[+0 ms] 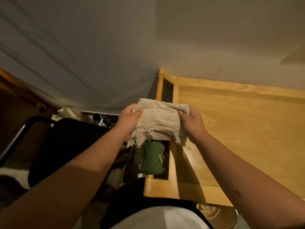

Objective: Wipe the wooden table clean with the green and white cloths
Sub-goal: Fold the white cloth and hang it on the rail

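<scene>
White cloth (pixel 159 123) held by both hands; no writing.

Off-white cloth (pixel 159 123), dark green cloth (pixel 152 158), pale yellow grain-swirled wooden table (pixel 239 129), black chair (pixel 66 146).

Both bare forearms reach forward side by side, the left hand (pixel 129 120) and right hand (pixel 191 122) level, well apart, thumbs on top, fingers curled closed on white cloth (pixel 159 123).
</scene>
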Action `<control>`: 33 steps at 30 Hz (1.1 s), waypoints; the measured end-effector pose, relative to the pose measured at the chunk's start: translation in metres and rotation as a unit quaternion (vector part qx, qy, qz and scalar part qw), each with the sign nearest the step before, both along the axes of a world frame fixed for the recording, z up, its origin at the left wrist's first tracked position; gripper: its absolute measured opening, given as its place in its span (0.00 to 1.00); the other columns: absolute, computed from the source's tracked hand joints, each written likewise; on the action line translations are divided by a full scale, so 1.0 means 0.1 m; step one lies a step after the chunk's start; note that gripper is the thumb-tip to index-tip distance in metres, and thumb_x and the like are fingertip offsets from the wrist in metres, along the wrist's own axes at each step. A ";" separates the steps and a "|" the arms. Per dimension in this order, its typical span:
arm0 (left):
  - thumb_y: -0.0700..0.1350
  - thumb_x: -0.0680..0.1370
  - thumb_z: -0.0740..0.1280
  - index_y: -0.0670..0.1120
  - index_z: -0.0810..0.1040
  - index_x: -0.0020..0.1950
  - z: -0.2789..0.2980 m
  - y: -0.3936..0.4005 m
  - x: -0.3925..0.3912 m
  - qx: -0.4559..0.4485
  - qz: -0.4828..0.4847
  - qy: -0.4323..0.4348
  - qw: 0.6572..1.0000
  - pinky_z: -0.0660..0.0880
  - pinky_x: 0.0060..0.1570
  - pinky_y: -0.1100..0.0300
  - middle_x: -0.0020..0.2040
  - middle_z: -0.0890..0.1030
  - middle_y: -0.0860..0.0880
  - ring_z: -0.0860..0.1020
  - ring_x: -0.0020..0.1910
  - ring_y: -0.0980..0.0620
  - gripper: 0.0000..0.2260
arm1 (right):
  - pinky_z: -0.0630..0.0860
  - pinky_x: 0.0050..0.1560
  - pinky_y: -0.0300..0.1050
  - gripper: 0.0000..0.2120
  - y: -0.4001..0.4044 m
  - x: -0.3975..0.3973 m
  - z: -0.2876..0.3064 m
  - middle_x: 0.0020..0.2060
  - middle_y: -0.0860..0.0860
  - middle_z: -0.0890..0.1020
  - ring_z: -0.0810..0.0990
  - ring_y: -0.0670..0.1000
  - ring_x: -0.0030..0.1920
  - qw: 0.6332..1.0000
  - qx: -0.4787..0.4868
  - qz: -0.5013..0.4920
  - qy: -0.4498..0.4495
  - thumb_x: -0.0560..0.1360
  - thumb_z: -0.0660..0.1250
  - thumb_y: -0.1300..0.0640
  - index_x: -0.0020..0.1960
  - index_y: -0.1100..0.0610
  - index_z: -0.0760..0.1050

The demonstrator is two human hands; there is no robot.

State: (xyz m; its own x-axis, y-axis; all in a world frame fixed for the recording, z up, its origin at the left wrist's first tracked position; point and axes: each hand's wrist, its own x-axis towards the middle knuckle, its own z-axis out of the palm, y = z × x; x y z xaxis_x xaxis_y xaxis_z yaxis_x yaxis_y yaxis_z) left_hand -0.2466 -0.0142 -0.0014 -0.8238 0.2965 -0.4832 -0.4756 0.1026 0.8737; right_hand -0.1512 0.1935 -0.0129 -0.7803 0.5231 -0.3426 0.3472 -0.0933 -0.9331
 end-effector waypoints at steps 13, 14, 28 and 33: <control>0.43 0.84 0.63 0.50 0.78 0.59 -0.73 0.38 -1.02 -0.032 -0.033 -0.090 0.995 0.83 0.48 0.49 0.54 0.84 0.46 0.85 0.50 0.48 0.07 | 0.75 0.53 0.48 0.07 0.21 -0.97 -0.59 0.50 0.49 0.82 0.79 0.51 0.53 0.986 0.104 -0.049 -0.123 0.80 0.64 0.58 0.56 0.51 0.78; 0.43 0.84 0.63 0.53 0.79 0.56 -0.77 0.41 -1.05 -0.033 -0.025 -0.093 0.995 0.83 0.44 0.52 0.53 0.84 0.47 0.85 0.47 0.50 0.07 | 0.74 0.50 0.45 0.07 0.22 -1.03 -0.63 0.49 0.48 0.81 0.79 0.50 0.52 0.985 0.106 -0.051 -0.124 0.80 0.63 0.58 0.55 0.50 0.77; 0.51 0.82 0.64 0.52 0.55 0.82 -1.06 0.44 -1.22 -0.263 -0.190 0.098 0.941 0.61 0.74 0.50 0.81 0.59 0.47 0.60 0.78 0.47 0.31 | 0.57 0.74 0.54 0.33 -0.04 -1.13 -0.85 0.77 0.56 0.60 0.56 0.58 0.76 0.937 0.281 0.031 -0.204 0.78 0.68 0.51 0.78 0.57 0.58; 0.50 0.85 0.58 0.55 0.53 0.82 -0.90 0.53 -0.81 -0.013 -0.226 -0.045 0.973 0.66 0.71 0.58 0.81 0.60 0.51 0.67 0.73 0.57 0.26 | 0.63 0.68 0.41 0.27 -0.31 -1.12 -0.82 0.71 0.46 0.67 0.65 0.48 0.72 0.992 0.049 0.052 -0.101 0.83 0.59 0.48 0.78 0.55 0.58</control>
State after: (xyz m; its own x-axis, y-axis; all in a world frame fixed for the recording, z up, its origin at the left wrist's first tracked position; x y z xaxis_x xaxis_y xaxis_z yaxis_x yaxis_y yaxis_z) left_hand -0.3274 0.0390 -0.0918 -0.5658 0.6060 -0.5591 -0.4503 0.3409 0.8252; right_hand -0.2630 0.1628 -0.0949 -0.7522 0.4825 -0.4487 0.5309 0.0405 -0.8465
